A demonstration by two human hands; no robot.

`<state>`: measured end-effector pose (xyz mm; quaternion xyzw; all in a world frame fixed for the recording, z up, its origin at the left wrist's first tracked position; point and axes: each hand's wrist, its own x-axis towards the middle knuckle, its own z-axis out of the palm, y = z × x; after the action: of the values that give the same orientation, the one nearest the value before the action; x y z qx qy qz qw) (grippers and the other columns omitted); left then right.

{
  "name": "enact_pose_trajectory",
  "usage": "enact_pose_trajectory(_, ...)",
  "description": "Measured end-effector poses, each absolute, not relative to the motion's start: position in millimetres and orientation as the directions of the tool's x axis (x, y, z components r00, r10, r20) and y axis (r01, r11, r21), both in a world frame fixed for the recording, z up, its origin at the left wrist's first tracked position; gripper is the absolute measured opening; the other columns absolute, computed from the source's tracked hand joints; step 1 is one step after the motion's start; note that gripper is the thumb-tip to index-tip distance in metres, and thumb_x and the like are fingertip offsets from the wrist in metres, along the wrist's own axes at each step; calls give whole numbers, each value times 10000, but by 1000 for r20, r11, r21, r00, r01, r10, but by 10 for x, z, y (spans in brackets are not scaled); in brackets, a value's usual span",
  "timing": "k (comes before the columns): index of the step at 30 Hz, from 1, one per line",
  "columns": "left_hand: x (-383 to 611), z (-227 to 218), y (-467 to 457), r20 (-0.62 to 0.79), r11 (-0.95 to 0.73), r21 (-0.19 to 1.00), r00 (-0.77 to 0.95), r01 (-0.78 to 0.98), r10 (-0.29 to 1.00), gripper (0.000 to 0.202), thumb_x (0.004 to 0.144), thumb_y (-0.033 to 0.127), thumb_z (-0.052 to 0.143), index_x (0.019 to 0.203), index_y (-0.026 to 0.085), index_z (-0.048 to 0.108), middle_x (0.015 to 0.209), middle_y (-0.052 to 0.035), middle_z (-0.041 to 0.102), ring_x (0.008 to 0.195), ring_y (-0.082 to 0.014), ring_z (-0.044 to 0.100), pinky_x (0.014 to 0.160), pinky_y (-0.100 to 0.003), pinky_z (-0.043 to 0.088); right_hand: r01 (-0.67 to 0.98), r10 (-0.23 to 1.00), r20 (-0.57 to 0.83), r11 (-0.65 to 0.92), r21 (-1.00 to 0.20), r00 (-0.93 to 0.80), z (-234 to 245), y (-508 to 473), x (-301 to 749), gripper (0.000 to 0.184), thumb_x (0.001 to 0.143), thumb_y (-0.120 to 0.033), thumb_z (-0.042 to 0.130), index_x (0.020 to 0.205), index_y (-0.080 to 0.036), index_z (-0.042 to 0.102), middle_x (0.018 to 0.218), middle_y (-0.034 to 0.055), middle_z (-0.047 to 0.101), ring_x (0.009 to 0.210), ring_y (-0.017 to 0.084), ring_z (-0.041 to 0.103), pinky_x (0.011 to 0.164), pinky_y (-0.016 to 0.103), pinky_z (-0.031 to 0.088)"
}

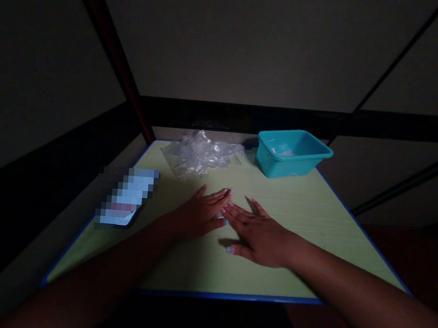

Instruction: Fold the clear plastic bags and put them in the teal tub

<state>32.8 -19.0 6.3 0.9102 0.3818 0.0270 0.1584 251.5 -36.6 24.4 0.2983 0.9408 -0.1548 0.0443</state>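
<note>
Phone [127, 197], screen blurred out, lies at the table's left edge, about halfway along it, well apart from both hands. Table [312, 227] is pale green with a blue rim, room around it dark. Crumpled clear plastic bag [199, 155] sits at the far edge, left of centre, near but not touching the left hand. Left hand [202, 214] lies flat, palm down, mid-table, fingers straight and together, pointing right and away; it grips nothing. Small white thing [219, 215] shows just under its fingertips, mostly hidden, cannot tell what it is. Right hand [261, 233] also flat, palm down, fingers spread a little and pointing left and away, thumb out toward the near edge; holding nothing. Fingertips of the two hands meet at about the table's centre, touching or all but touching. Teal tub [293, 153] stands at the far right corner, upright, something pale inside, too dim to tell; well apart from right hand.
</note>
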Motion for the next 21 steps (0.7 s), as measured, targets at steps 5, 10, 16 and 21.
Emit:
enact_pose_trajectory(5,337,78,-200,-81,-620,333,677,710,732,657,987,464,208,1528,122,58,1582,-178,149,1462,-255,188,1150,-560,62,572,543,-179,772,-278,-820,272,-353,2516,756,947,-603,355,1518,-126,220,1543,203,197,1453,267,151,1149,574,-42)
enact_pose_trajectory(10,318,88,-180,17,-622,309,650,719,760,648,982,449,228,1527,123,99,1581,-169,163,1470,-261,155,1149,-565,67,572,540,-188,768,-288,-820,276,-347,2527,724,962,-576,351,1520,-139,204,1547,193,182,1452,264,158,1138,593,-40)
enact_pose_trajectory(16,297,16,-164,-9,-615,215,631,759,776,570,982,400,281,1495,154,260,1570,-140,229,1460,-258,197,1145,-569,94,563,529,-194,783,-263,-826,280,-385,2499,678,947,-554,431,1502,-195,281,1557,202,94,1457,285,90,1125,610,-16)
enact_pose_trajectory(21,318,26,-178,-31,-574,250,599,780,800,574,976,416,279,1493,168,277,1573,-115,233,1464,-262,181,1140,-568,123,555,524,-181,793,-253,-832,274,-383,2486,696,947,-555,425,1502,-159,284,1546,242,115,1457,302,91,1123,604,-32)
